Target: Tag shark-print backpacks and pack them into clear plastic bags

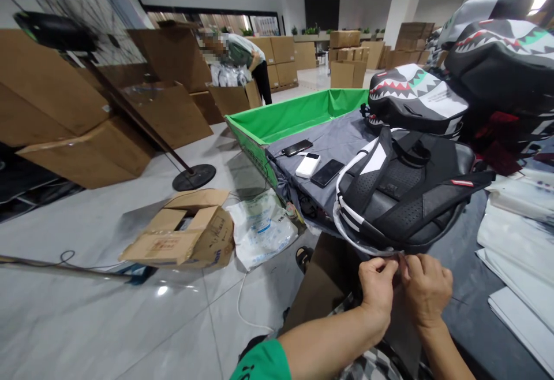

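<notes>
Both hands meet in the lower right of the frame, backs up and nearly touching. The left hand (377,285) pinches thumb against forefinger; the right hand (426,289) pinches likewise just beside it. The bare left forearm (329,334) slants in from bottom centre, and the right forearm (445,357) rises from the bottom edge.

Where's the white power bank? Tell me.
Head view, centre: the power bank lies on the grey cloth between two black phones, left of the backpack.
</notes>
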